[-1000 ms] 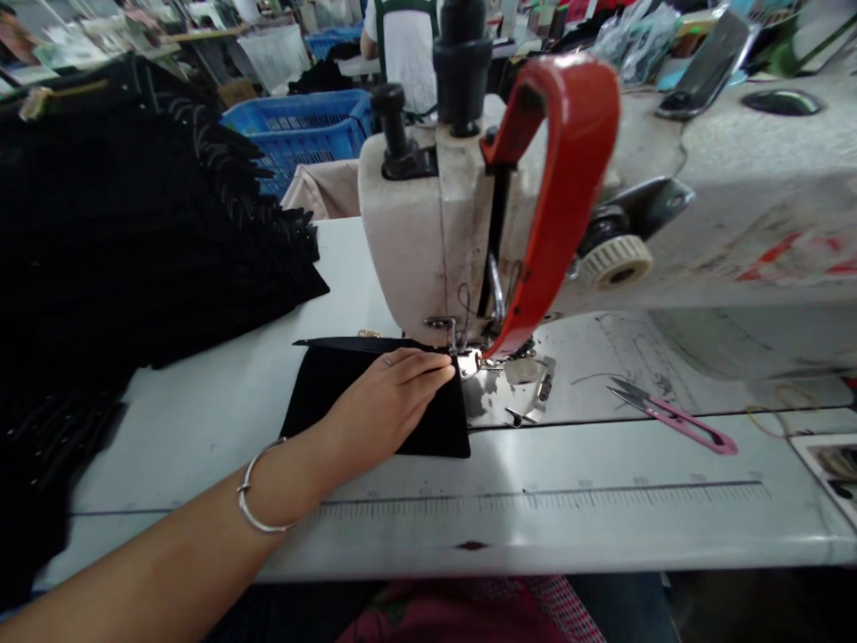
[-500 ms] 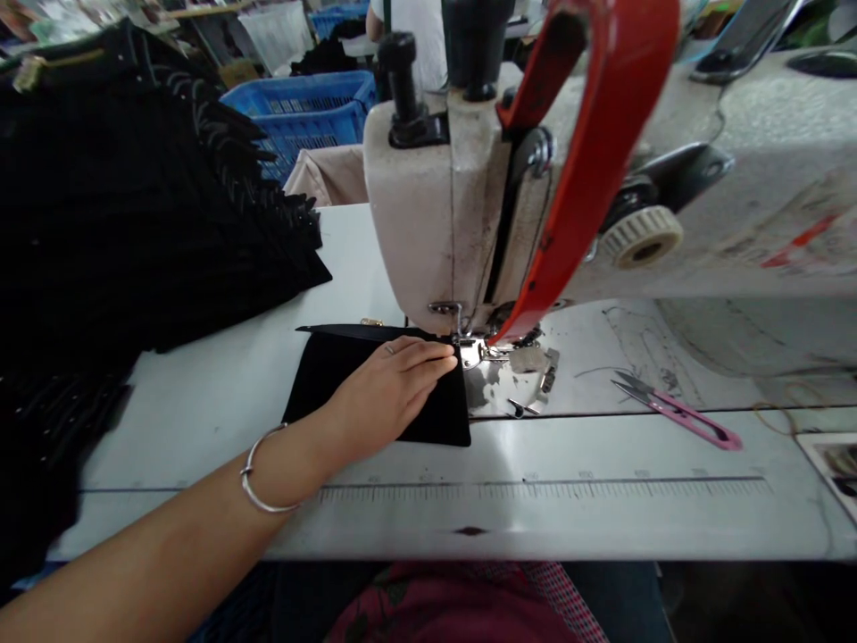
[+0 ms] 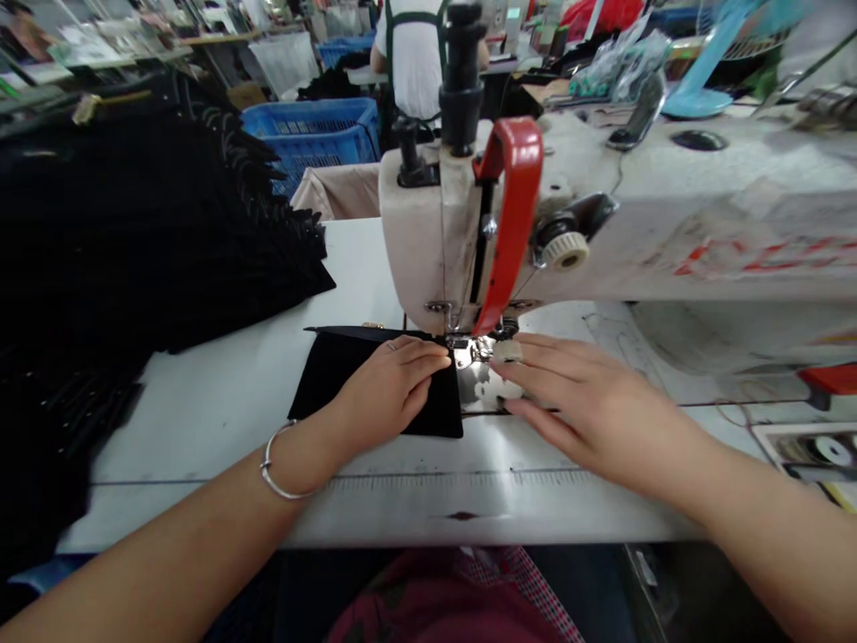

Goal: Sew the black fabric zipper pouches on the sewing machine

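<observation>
My left hand (image 3: 385, 393) lies flat, fingers stretched out, on a black fabric piece (image 3: 435, 415) with its fingertips close to the presser foot (image 3: 461, 353). Along the fabric's far edge runs a folded strip with a small gold-coloured metal bit (image 3: 373, 326). My right hand (image 3: 576, 397) reaches in from the right with fingers extended and a little apart. Its fingertips are at a small pale block (image 3: 507, 351) beside the foot; whether they press on it I cannot tell. Above both hands stands the sewing machine head (image 3: 419, 241) with its red lever guard (image 3: 515, 223).
A large stack of black fabric pieces (image 3: 134, 241) covers the left of the table. Behind it are a blue crate (image 3: 314, 134) and a beige cloth-lined bin (image 3: 341, 189). A tray with a bobbin (image 3: 830, 449) lies at right. A person (image 3: 415, 62) sits farther back.
My right hand has come into view and reached the presser foot area. The pink-handled thread snips are now hidden. My left hand remains on the fabric; the view has shifted.
</observation>
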`<act>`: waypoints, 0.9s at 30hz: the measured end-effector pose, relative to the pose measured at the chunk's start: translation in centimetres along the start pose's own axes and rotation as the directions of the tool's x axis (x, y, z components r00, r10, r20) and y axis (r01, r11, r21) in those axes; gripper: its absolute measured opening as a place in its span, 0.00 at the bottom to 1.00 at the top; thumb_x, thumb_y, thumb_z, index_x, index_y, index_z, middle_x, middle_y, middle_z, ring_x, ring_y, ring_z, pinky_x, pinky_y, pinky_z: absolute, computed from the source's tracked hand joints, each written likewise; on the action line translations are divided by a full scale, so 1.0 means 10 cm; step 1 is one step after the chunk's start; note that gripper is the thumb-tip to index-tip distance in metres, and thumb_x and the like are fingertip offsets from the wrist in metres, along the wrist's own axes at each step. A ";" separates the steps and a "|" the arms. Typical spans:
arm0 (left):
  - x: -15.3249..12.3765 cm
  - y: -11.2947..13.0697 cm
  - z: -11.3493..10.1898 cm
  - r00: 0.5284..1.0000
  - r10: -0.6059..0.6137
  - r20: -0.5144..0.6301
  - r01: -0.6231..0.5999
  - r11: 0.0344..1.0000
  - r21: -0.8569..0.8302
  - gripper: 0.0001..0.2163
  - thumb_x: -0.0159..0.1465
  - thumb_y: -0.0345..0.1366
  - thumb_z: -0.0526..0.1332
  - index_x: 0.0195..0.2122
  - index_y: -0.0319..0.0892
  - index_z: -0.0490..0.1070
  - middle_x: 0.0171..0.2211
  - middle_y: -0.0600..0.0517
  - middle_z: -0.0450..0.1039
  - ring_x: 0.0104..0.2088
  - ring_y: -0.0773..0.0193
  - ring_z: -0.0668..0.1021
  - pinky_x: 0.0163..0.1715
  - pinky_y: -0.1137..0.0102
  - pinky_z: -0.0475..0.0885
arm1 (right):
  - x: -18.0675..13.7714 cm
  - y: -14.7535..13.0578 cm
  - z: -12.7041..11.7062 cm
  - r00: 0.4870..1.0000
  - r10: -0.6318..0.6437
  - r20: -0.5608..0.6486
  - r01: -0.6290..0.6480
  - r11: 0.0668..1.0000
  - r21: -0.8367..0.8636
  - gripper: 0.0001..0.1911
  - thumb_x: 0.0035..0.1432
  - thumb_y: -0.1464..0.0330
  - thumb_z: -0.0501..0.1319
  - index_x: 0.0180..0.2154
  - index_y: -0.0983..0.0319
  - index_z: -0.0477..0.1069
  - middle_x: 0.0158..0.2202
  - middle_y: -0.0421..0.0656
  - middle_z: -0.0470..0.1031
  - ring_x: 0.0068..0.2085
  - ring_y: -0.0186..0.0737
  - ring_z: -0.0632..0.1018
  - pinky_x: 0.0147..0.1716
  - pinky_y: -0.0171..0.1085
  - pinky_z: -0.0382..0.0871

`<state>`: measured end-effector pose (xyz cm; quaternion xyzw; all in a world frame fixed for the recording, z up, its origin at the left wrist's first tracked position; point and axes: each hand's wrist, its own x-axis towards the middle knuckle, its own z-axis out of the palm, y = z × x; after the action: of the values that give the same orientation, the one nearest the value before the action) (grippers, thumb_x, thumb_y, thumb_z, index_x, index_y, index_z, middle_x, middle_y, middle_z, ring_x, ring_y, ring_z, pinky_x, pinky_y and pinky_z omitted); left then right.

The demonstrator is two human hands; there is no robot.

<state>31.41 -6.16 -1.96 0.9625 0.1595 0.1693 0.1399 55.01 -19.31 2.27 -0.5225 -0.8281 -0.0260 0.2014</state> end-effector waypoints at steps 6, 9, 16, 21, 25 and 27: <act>0.00 -0.01 -0.01 1.000 -0.020 0.012 0.020 0.999 -0.028 0.15 0.66 0.25 0.56 0.54 0.39 0.69 0.53 0.47 0.73 0.54 0.58 0.72 0.58 0.57 0.68 | 0.31 0.11 0.53 0.995 0.024 0.092 -0.021 0.999 -0.040 0.21 0.64 0.69 0.57 0.58 0.67 0.66 0.50 0.51 0.76 0.46 0.51 0.76 0.46 0.47 0.71; 0.00 -0.01 -0.02 1.000 -0.014 0.020 0.015 1.000 -0.023 0.15 0.66 0.25 0.56 0.53 0.39 0.70 0.52 0.48 0.73 0.53 0.57 0.72 0.57 0.56 0.68 | 0.28 0.09 0.57 0.996 0.061 0.058 -0.059 0.998 -0.036 0.20 0.64 0.69 0.56 0.56 0.66 0.68 0.49 0.51 0.76 0.47 0.51 0.76 0.47 0.46 0.71; 0.02 -0.02 -0.01 1.000 -0.016 0.015 0.016 1.000 0.020 0.16 0.65 0.25 0.56 0.54 0.38 0.70 0.54 0.47 0.72 0.54 0.54 0.72 0.57 0.55 0.69 | 0.30 0.05 0.57 0.992 0.110 0.054 -0.108 0.994 -0.035 0.16 0.62 0.69 0.55 0.50 0.66 0.72 0.44 0.52 0.78 0.43 0.51 0.77 0.44 0.46 0.70; 0.01 -0.02 0.00 1.000 0.003 -0.002 -0.002 1.000 0.025 0.16 0.64 0.25 0.56 0.53 0.37 0.70 0.52 0.46 0.73 0.52 0.55 0.73 0.57 0.55 0.69 | 0.26 0.12 0.52 0.978 0.209 -0.022 -0.205 0.972 0.115 0.09 0.62 0.68 0.56 0.41 0.63 0.74 0.37 0.48 0.78 0.39 0.46 0.77 0.39 0.41 0.70; 0.02 -0.03 0.00 1.000 -0.001 -0.006 0.001 0.999 0.038 0.15 0.64 0.25 0.56 0.52 0.37 0.71 0.51 0.46 0.73 0.51 0.55 0.73 0.56 0.55 0.70 | 0.24 0.21 0.46 0.832 0.465 -0.303 -0.427 0.885 0.186 0.11 0.62 0.62 0.57 0.38 0.62 0.73 0.34 0.47 0.77 0.35 0.45 0.77 0.35 0.40 0.69; 0.02 -0.03 0.00 1.000 0.005 -0.002 -0.004 0.999 0.042 0.16 0.64 0.25 0.56 0.52 0.38 0.71 0.51 0.46 0.74 0.51 0.54 0.73 0.55 0.54 0.70 | 0.25 0.25 0.45 0.794 0.495 -0.352 -0.455 0.869 0.196 0.12 0.61 0.60 0.57 0.36 0.62 0.73 0.33 0.48 0.78 0.35 0.46 0.78 0.34 0.41 0.70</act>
<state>31.55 -5.84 -1.97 0.9653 0.1610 0.1675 0.1193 54.84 -14.90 -1.39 -0.6868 -0.6131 -0.0363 0.3887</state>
